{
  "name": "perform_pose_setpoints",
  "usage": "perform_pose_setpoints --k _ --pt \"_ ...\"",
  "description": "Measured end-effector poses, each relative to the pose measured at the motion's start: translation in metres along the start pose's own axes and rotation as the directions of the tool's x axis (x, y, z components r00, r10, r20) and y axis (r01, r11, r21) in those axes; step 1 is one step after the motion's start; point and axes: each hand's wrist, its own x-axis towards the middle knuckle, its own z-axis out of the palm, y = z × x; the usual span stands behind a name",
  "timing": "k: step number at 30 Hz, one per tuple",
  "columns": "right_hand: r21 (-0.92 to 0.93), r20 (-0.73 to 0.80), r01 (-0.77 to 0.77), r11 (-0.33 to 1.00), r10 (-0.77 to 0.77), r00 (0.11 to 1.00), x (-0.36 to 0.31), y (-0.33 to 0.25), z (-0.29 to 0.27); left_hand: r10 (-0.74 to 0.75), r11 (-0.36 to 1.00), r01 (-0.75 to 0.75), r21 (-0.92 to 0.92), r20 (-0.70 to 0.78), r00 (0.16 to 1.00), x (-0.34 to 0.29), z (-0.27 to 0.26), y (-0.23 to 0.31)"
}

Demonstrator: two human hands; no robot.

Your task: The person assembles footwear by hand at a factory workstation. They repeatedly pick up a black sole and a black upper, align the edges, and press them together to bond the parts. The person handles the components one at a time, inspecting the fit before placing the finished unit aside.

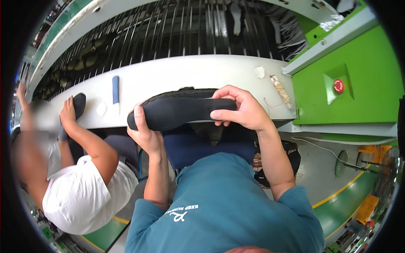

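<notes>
Just above the near edge of the white worktable (177,69), we see a black sole-shaped piece (179,113) held level, its broad end to the left and its narrower end to the right. Behind it shows the rim of a dark shoe upper (185,93). We judge that the two are already brought together along their length; whether they are bonded, or any pressing is left, we cannot tell.

The left hand (145,134) is closed around the broad end, thumb flat on the face and fingers behind. The right hand (244,110) is partly closed, pinching near the narrow end between thumb and fingers.

The piece's face looks matt, smooth and rubbery, drawn in at the waist; the upper seems softer and more wrinkled. On the table we find a blue-handled tool (115,89), a thin white scrap (101,109) and a stick (281,90) wrapped in rough, stained material. Beyond stand slender, shiny metal rods (164,31); to the right is smooth green housing (358,101) with a domed red button (338,86).
</notes>
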Motion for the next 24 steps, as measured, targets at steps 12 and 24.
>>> perform_pose_setpoints --k 12,24 --pt "0.113 -0.332 0.32 0.941 -0.268 0.904 0.038 -0.027 0.022 -0.126 0.988 0.09 0.127 0.313 0.941 0.009 0.047 -0.057" --pt "-0.654 -0.295 0.423 0.627 -0.726 0.621 -0.017 -0.054 0.027 0.417 0.831 -0.54 0.133 0.494 0.763 0.029 0.127 0.027"
